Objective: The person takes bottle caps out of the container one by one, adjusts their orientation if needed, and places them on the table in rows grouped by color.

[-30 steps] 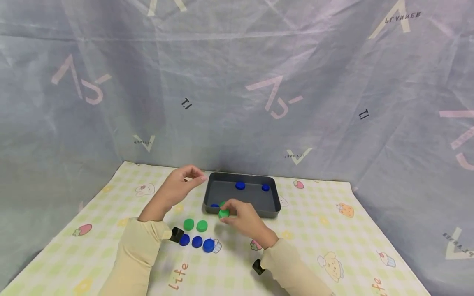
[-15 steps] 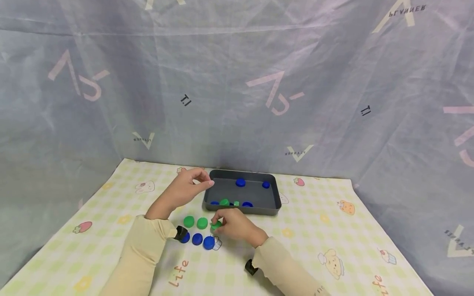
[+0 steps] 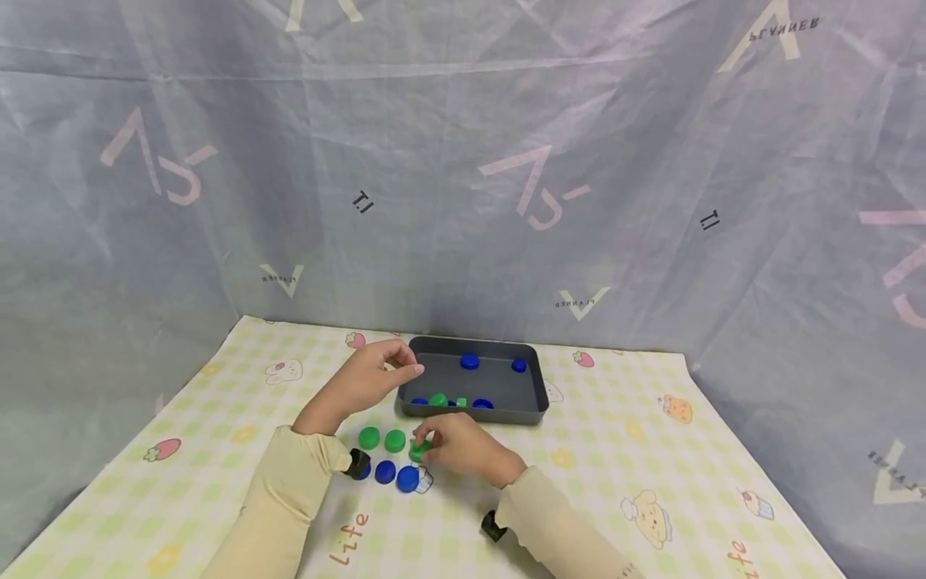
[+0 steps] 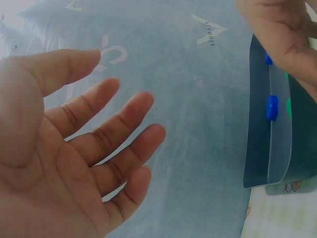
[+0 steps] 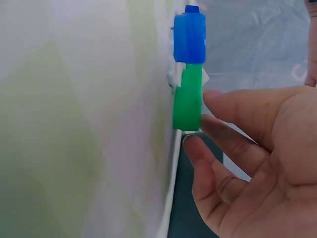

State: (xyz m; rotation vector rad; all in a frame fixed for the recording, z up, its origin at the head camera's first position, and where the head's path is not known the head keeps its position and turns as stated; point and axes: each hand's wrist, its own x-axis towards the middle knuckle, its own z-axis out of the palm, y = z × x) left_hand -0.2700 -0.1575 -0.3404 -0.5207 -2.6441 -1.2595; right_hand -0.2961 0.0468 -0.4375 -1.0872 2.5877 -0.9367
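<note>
Green, squat, round — the right hand [image 3: 463, 444] pinches one disc [image 5: 187, 110].

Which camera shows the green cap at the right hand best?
The right wrist view: the green cap looks biggest there. The head view shows it small, partly hidden by the right hand; the left wrist view doesn't show it.

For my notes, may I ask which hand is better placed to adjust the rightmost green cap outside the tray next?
Likely the right hand: it's at that green cap, while the empty left hand hangs farther off, by the tray.
</note>
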